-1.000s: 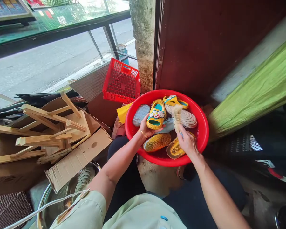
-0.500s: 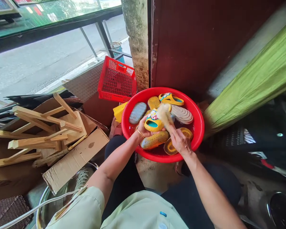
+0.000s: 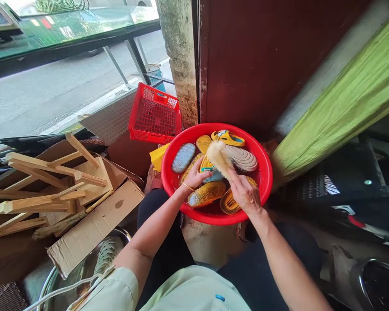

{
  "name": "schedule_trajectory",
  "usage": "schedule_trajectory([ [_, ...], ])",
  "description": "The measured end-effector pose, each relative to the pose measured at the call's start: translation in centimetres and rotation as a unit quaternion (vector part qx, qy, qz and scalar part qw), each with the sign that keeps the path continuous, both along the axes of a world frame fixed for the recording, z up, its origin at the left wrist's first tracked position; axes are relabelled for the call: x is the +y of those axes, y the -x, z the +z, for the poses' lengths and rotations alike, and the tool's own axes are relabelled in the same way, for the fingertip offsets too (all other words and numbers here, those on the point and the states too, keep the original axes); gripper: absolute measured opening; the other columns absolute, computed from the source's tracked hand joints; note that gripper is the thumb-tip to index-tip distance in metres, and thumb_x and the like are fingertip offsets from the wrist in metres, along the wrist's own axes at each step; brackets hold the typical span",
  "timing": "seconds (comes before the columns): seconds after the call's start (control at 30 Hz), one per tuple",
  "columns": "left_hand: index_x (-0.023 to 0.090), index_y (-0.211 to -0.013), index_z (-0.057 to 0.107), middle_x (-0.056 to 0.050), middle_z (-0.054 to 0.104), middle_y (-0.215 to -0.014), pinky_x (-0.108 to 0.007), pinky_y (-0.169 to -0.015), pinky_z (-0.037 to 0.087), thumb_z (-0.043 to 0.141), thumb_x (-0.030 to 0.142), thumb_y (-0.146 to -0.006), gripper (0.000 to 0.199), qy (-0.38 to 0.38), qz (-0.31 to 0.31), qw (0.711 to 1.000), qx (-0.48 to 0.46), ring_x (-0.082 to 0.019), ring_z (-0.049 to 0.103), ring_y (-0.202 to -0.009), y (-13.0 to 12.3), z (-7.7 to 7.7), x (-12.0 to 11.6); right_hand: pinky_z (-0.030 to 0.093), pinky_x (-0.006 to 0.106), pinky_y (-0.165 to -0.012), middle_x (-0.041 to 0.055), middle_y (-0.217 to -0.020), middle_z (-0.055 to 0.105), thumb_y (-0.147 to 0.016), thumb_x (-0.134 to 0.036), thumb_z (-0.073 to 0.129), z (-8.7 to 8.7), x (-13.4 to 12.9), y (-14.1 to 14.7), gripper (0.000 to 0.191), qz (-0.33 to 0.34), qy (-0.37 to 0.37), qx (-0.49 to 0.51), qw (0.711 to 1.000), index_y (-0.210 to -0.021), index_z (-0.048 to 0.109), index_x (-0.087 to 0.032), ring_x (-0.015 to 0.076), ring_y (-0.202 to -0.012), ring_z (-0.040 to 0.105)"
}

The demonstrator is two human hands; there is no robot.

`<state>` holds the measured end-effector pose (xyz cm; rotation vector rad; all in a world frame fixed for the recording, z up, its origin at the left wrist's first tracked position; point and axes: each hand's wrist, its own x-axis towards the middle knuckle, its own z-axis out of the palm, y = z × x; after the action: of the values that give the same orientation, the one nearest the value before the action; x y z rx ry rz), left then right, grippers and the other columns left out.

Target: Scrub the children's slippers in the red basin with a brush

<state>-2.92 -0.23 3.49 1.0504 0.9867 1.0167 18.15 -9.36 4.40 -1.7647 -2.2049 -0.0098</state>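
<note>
Yellow clog (image 3: 207,164), clamped in the fingers of the left hand (image 3: 193,177) over the red basin (image 3: 214,219), is presumably steadied thus against the brush (image 3: 218,154) gripped, just beside them, by the right hand's fingers (image 3: 236,178).

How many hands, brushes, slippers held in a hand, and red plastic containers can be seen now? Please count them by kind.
Hands: 2 (left hand, right hand)
Brushes: 1 (brush)
Held slippers: 1 (yellow slipper)
Red containers: 2 (basin, crate)
Total: 6
</note>
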Motion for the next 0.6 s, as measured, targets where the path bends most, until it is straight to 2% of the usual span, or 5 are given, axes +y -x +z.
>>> schedule_trajectory([
  [0.1,0.020,-0.120,0.073,-0.009,0.065,-0.138,-0.046,-0.118,0.037,0.079,0.022,-0.060,0.061,-0.089,0.008,0.987,0.135,-0.038,0.045,-0.141,0.6,-0.6,-0.1,0.049,0.029,-0.066,0.0107,-0.103,0.068,-0.105,-0.023,0.036,0.0,0.8,-0.1,0.057,0.010,0.033,-0.063,0.997,-0.160,0.040,-0.036,0.0205,-0.077,0.068],
  [0.2,0.022,-0.132,0.068,-0.008,0.060,-0.146,-0.048,-0.121,0.033,0.079,0.021,-0.058,0.074,-0.107,0.002,0.985,0.137,-0.038,0.047,-0.140,0.7,-1.2,0.0,0.048,0.029,-0.062,0.0112,-0.103,0.068,-0.105,-0.024,0.039,-0.6,2.3,-1.8,0.058,-0.081,0.047,-0.071,0.993,-0.162,0.038,-0.035,0.0206,-0.072,0.067],
  [0.33,0.016,-0.132,0.066,-0.009,0.074,-0.122,-0.046,-0.107,0.049,0.076,0.032,-0.069,0.066,0.025,-0.049,0.998,-0.035,-0.032,0.067,-0.115,-0.2,-1.7,-0.1,0.053,0.031,-0.069,0.0145,-0.104,0.070,-0.106,-0.029,0.036,-1.6,2.8,-3.1,0.057,-0.131,0.012,-0.009,0.991,-0.162,0.039,-0.021,0.0249,-0.084,0.069],
  [0.47,0.013,-0.128,0.066,-0.011,0.078,-0.103,-0.039,-0.081,0.062,0.064,0.045,-0.087,0.052,0.187,-0.035,0.970,-0.150,-0.027,0.074,-0.092,-0.3,-1.3,-0.2,0.053,0.030,-0.074,0.0138,-0.105,0.070,-0.106,-0.031,0.037,-2.5,2.2,-2.3,0.055,-0.074,0.035,0.001,0.997,-0.160,0.042,-0.024,0.0241,-0.086,0.069],
  [0.6,0.013,-0.128,0.063,-0.010,0.078,-0.090,-0.028,-0.058,0.062,0.058,0.048,-0.093,0.050,0.261,-0.023,0.936,-0.234,-0.023,0.076,-0.076,0.5,-0.6,0.0,0.054,0.033,-0.077,0.0152,-0.102,0.071,-0.104,-0.026,0.036,-2.5,1.9,-2.4,0.058,-0.110,0.062,0.027,0.992,-0.161,0.038,-0.016,0.0261,-0.088,0.069],
])
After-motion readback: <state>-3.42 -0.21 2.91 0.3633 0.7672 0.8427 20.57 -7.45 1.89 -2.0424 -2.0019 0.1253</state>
